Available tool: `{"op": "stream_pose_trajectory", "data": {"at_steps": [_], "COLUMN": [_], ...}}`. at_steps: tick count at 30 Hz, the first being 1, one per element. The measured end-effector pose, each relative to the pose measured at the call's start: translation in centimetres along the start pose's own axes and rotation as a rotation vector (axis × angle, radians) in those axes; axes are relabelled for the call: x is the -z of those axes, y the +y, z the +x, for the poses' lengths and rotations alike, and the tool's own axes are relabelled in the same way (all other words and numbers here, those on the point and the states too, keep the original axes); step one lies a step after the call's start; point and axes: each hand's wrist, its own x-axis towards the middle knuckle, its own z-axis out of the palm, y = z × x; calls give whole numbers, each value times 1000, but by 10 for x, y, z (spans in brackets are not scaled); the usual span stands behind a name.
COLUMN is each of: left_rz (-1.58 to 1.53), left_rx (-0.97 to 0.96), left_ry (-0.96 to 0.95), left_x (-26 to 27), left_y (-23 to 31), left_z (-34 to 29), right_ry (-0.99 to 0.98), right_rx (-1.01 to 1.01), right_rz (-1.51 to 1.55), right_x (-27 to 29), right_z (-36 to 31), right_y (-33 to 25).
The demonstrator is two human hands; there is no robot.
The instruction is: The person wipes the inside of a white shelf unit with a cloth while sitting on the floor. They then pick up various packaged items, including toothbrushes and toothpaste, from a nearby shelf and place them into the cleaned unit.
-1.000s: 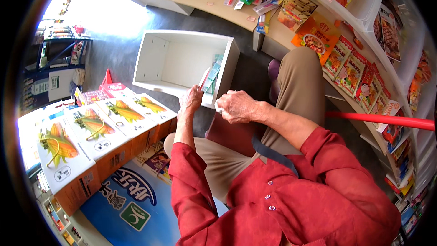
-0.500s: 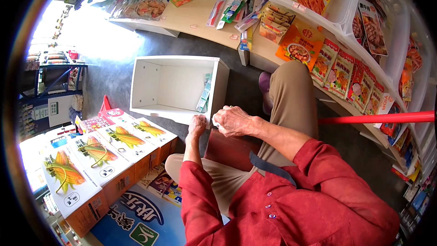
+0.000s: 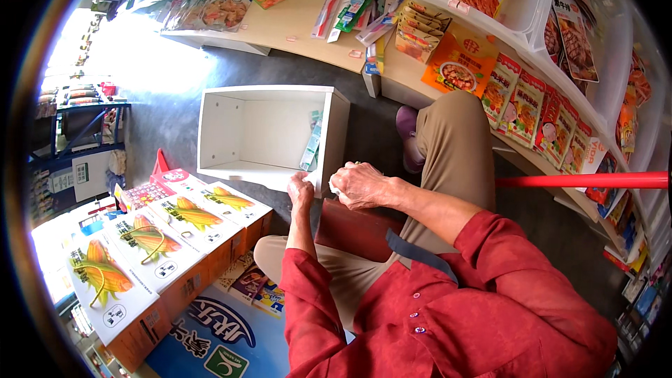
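Observation:
An open-topped white box (image 3: pixel 271 95) rests on the dark floor in front of me, one thin light-green-and-white package (image 3: pixel 311 143) leaning inside its right wall. My left hand (image 3: pixel 301 192) is closed at the near rim of the box, toward its right corner, with the fingertips on the edge. Just right of that corner, my right hand (image 3: pixel 360 186) is closed around a crumpled white wad, like a tissue or cloth (image 3: pixel 334 188). Only a little of the wad shows beyond the fingers.
Corn-printed cartons (image 3: pixel 157 243) stand at the left above a blue carton (image 3: pixel 210 332). Shelves with food packets (image 3: pixel 523 108) and clear plastic bins (image 3: pixel 483 17) curve along the back and right. A red pole (image 3: pixel 581 180) juts in from the right, beside my knee.
My left hand has shifted slightly left and up along the box's near rim. My right hand has barely moved and still grips the white wad.

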Motion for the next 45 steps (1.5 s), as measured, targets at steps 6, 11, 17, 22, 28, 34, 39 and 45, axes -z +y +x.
{"op": "stream_pose_trajectory", "data": {"at_steps": [6,11,17,22,28,34,39,45], "left_rz": [41,-616,-45,49,-420,-410,-395,-266], "left_rx": [113,282,168,-53,-297,-379,-394,-514], "left_ry": [219,163,23,-24,248,141,169,275], "left_x": [27,53,39,20,7,7,3,0], "left_y": [-2,-39,2,6,85,185,227,269], "left_z": [18,41,36,46,71,79,95,130], "right_ry": [20,0,6,43,35,-33,56,117], "right_rx": [3,4,-66,-54,-57,-100,-134,-95], "right_rz": [5,44,40,49,-3,-5,38,92], "right_x": [-4,0,-1,4,9,17,36,45], "right_z": [-1,2,-6,-5,-7,-7,-9,-11], "right_y": [4,1,15,11,9,15,9,6]}}
